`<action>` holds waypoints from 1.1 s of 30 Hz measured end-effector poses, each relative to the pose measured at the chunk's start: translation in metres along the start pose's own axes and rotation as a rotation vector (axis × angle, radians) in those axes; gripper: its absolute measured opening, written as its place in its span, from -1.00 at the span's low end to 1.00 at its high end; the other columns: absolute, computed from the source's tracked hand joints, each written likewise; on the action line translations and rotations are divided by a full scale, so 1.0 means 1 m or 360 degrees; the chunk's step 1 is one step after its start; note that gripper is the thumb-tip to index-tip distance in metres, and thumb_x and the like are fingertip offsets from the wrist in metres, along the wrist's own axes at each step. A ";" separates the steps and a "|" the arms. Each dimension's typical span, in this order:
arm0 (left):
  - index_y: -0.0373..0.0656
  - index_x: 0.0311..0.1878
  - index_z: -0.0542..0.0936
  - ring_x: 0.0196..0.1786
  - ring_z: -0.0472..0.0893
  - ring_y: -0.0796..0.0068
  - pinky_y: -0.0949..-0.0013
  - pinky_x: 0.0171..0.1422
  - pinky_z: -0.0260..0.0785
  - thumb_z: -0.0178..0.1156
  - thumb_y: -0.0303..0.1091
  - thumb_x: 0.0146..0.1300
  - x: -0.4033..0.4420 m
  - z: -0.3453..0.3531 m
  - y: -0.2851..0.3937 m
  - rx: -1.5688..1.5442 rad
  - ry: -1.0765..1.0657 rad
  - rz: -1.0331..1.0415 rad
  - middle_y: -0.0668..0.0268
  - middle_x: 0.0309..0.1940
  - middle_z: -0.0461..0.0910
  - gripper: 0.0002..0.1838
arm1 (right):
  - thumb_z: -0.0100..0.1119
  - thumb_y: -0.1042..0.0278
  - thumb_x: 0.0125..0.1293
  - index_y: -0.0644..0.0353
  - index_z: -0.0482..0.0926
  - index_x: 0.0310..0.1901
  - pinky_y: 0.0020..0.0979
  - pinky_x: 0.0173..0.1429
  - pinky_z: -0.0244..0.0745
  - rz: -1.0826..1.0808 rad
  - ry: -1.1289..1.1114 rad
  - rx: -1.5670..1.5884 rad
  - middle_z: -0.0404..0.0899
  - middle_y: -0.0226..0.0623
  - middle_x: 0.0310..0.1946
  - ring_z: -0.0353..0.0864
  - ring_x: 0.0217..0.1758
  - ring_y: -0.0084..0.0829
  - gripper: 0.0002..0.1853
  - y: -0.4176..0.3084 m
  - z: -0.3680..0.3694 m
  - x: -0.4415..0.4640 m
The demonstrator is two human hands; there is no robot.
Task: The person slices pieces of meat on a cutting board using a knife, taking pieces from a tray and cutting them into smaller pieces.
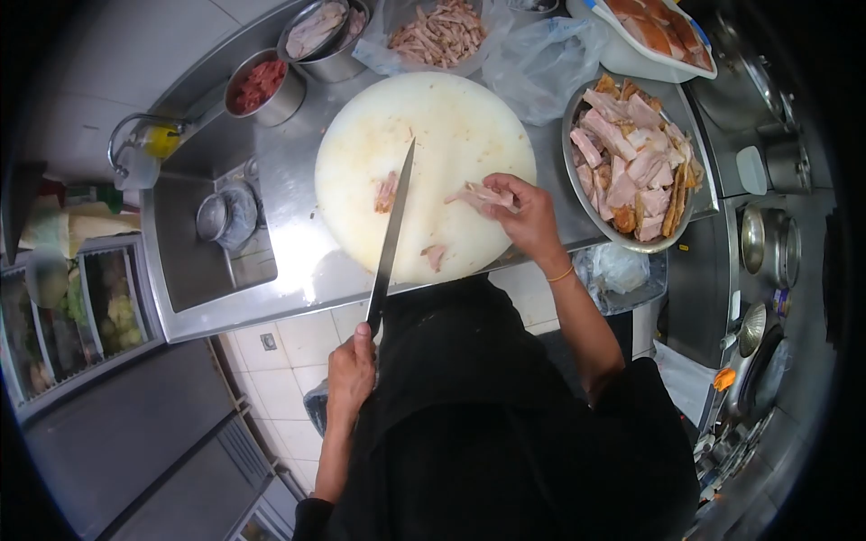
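My left hand (pixel 350 371) is wrapped round the handle of a long knife (pixel 393 230). Its blade points away from me and lies across the left part of a round white cutting board (pixel 469 108). Over the board's right side, my right hand (pixel 523 216) pinches a pale piece of meat (pixel 475 197). One small meat piece (pixel 385 192) lies just left of the blade, and another meat scrap (pixel 435 257) sits near the board's front edge. To the right of the board stands a metal bowl (pixel 577 185) heaped with large meat chunks (pixel 636 162).
Behind the board is a plastic-lined container of meat strips (pixel 439 34), beside a clear plastic bag (pixel 546 68). A pot of red meat (pixel 259 84) stands at the back left, near the sink (pixel 194 270). A white tub (pixel 631 59) occupies the back right. Stove pots (pixel 767 239) stand farther right.
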State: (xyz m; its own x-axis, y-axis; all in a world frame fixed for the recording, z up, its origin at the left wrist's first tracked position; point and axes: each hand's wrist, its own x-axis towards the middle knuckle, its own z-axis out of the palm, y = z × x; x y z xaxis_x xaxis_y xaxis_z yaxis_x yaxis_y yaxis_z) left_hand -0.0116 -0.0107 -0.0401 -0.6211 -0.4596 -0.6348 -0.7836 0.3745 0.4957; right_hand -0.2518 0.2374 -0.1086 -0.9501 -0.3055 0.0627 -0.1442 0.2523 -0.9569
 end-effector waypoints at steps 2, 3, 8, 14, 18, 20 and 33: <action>-0.35 -0.41 0.60 -0.46 0.58 0.18 0.12 -0.21 0.43 -0.21 0.28 0.61 0.005 0.001 -0.006 -0.0023 -0.0014 -0.0031 0.08 -0.60 0.55 -0.18 | 0.41 0.61 0.09 0.27 0.68 0.07 -0.32 0.23 0.58 -0.0268 0.0014 -0.0315 0.72 -0.08 -0.03 0.72 0.07 -0.16 -0.56 -0.004 -0.001 -0.002; -0.35 -0.42 0.60 -0.46 0.58 0.18 0.12 -0.22 0.43 -0.20 0.27 0.61 0.006 0.000 -0.008 -0.0030 -0.0021 -0.0048 0.09 -0.60 0.54 -0.18 | 0.41 0.63 0.07 0.25 0.66 0.11 -0.30 0.29 0.55 -0.0446 -0.0056 -0.0506 0.70 -0.09 0.05 0.68 0.16 -0.16 -0.51 0.001 -0.002 -0.005; -0.37 -0.44 0.57 -0.47 0.56 0.23 0.13 -0.23 0.42 -0.20 0.27 0.61 0.000 -0.002 0.001 -0.0054 0.0033 0.0007 0.10 -0.61 0.52 -0.18 | 0.39 0.55 0.02 0.18 0.54 0.29 -0.13 0.46 0.40 -0.0317 -0.0126 -0.0506 0.59 -0.05 0.20 0.49 0.33 0.02 -0.31 -0.013 -0.009 -0.026; -0.37 -0.44 0.54 -0.47 0.50 0.27 0.16 -0.24 0.40 -0.18 0.30 0.60 0.006 -0.002 -0.010 -0.0142 0.0008 -0.0031 0.13 -0.62 0.48 -0.17 | 0.39 0.46 0.01 0.19 0.58 0.22 -0.13 0.37 0.43 -0.0436 0.0020 -0.0661 0.60 -0.07 0.10 0.51 0.21 0.02 -0.38 -0.015 0.000 -0.038; -0.38 -0.44 0.55 -0.47 0.49 0.29 0.16 -0.24 0.39 -0.18 0.31 0.59 0.008 -0.004 -0.010 -0.0146 0.0005 -0.0058 0.13 -0.62 0.47 -0.16 | 0.38 0.43 0.06 0.20 0.66 0.07 -0.17 0.27 0.49 -0.0721 -0.0275 -0.0627 0.62 -0.12 0.07 0.54 0.15 -0.08 -0.54 -0.025 0.042 -0.051; -0.39 -0.44 0.55 -0.46 0.50 0.27 0.15 -0.23 0.40 -0.19 0.32 0.59 0.010 -0.004 -0.009 -0.0125 0.0004 -0.0020 0.12 -0.62 0.47 -0.15 | 0.30 0.48 0.12 0.23 0.68 -0.06 -0.18 0.24 0.49 -0.0802 -0.0342 -0.0685 0.63 -0.19 -0.03 0.53 0.07 -0.13 -0.70 -0.031 0.072 -0.060; -0.36 -0.43 0.56 -0.44 0.55 0.15 0.08 -0.19 0.42 -0.22 0.34 0.59 0.011 -0.002 -0.022 -0.0015 0.0013 0.0080 0.07 -0.61 0.50 -0.14 | 0.19 0.72 0.09 0.30 0.63 -0.21 -0.26 0.04 0.57 -0.0501 -0.0165 -0.0516 0.62 -0.23 -0.19 0.62 -0.12 -0.19 -0.78 -0.018 0.080 -0.059</action>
State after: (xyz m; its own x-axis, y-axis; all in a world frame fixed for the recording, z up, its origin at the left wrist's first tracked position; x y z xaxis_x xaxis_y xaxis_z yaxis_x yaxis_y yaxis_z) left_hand -0.0015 -0.0251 -0.0567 -0.6596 -0.4469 -0.6043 -0.7516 0.3897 0.5322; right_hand -0.1706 0.1771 -0.1178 -0.8161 -0.4991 0.2913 -0.5157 0.4018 -0.7567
